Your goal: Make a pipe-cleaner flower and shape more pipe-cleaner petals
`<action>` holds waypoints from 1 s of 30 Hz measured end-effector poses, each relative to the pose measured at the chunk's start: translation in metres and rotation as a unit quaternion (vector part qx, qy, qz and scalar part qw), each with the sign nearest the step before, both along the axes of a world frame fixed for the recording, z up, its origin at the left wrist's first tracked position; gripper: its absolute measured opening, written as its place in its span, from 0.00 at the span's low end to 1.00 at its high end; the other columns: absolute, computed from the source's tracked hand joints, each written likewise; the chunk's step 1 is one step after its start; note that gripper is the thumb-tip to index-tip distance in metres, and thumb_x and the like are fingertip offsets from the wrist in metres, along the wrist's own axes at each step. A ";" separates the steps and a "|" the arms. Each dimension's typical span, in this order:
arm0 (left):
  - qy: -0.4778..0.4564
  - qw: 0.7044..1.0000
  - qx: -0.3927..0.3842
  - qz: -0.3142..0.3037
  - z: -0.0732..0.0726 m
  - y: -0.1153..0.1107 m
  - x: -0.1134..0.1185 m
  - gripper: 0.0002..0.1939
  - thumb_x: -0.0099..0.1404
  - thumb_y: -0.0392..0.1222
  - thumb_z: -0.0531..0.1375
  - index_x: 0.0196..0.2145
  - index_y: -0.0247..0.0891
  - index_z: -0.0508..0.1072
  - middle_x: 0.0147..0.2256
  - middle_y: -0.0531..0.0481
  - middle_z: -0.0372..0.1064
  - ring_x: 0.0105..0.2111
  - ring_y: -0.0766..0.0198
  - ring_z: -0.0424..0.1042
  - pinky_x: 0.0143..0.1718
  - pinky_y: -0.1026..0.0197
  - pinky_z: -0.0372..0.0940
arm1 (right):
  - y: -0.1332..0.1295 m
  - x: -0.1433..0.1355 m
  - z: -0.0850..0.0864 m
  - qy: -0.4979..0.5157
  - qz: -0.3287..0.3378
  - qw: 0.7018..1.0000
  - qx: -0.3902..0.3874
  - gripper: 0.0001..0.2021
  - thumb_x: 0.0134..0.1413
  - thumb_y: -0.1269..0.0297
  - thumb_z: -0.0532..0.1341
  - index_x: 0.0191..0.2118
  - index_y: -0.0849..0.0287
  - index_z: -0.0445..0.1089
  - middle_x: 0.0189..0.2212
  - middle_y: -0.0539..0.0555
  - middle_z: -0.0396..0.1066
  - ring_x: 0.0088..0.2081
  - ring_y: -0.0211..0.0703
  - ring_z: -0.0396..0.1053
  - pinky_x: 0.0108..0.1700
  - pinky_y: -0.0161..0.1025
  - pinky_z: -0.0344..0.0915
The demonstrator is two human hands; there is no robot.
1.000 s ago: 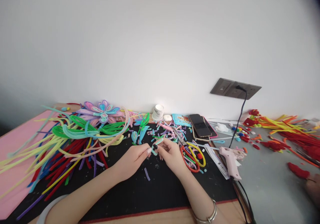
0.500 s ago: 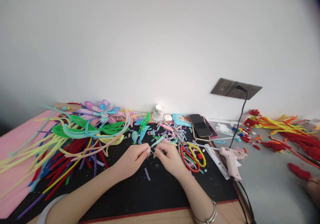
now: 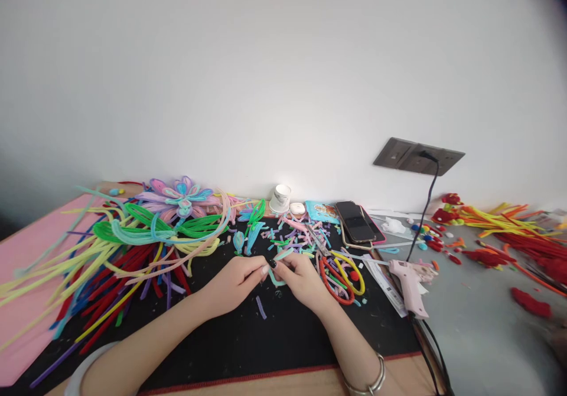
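Pale mint-green, fuzzy pipe-cleaner strip pinched at both hands' fingertips, just below the centre of the frame.
Through the head camera I see the left hand in a narrow pinch at the strip's left side and the right hand with thumb and fingers closed on it. The strip is bent, so I read no single long axis: one part curves under the right thumb, another slants toward the upper right; the right hand lies nearer most of it.
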State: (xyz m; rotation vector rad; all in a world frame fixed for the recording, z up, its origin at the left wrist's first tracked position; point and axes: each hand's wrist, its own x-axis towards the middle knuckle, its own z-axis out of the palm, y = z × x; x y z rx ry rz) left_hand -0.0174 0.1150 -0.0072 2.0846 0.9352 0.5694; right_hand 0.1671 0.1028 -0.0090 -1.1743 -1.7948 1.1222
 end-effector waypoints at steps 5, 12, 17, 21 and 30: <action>0.027 0.998 0.039 -0.028 0.001 -0.002 0.002 0.16 0.69 0.43 0.43 0.24 0.37 0.58 0.22 0.57 0.55 0.23 0.69 0.54 0.26 0.65 0.48 | 0.001 -0.001 -0.001 0.053 0.037 0.997 -0.037 0.18 0.57 0.58 0.54 0.20 0.61 0.60 0.16 0.46 0.56 0.20 0.32 0.52 0.24 0.32 0.49; 0.042 0.989 0.129 -0.059 -0.001 -0.006 0.000 0.16 0.70 0.41 0.42 0.28 0.38 0.62 0.24 0.55 0.59 0.25 0.67 0.58 0.30 0.65 0.52 | -0.001 -0.005 -0.003 0.183 0.036 0.965 -0.184 0.18 0.51 0.61 0.56 0.15 0.61 0.65 0.10 0.48 0.59 0.13 0.32 0.54 0.19 0.32 0.47; 0.034 0.988 0.139 -0.059 -0.004 -0.006 -0.002 0.17 0.70 0.42 0.41 0.30 0.38 0.65 0.26 0.54 0.62 0.27 0.66 0.60 0.31 0.65 0.53 | -0.001 -0.005 -0.008 0.265 -0.001 0.933 -0.243 0.18 0.50 0.60 0.58 0.15 0.62 0.68 0.09 0.49 0.60 0.12 0.32 0.54 0.17 0.32 0.45; 0.023 0.991 0.120 -0.061 -0.002 -0.006 -0.001 0.16 0.70 0.41 0.42 0.30 0.37 0.64 0.26 0.54 0.61 0.27 0.67 0.59 0.32 0.65 0.53 | 0.000 -0.005 -0.009 0.327 -0.008 0.912 -0.247 0.18 0.50 0.61 0.59 0.13 0.61 0.67 0.10 0.49 0.59 0.14 0.32 0.54 0.20 0.32 0.52; -0.113 0.990 -0.062 0.056 0.004 -0.001 -0.003 0.17 0.68 0.47 0.44 0.27 0.37 0.62 0.22 0.57 0.52 0.23 0.68 0.53 0.27 0.65 0.51 | 0.003 -0.006 -0.010 0.394 -0.010 0.890 -0.227 0.22 0.56 0.48 0.53 0.25 0.62 0.70 0.15 0.49 0.63 0.17 0.34 0.60 0.24 0.33 0.58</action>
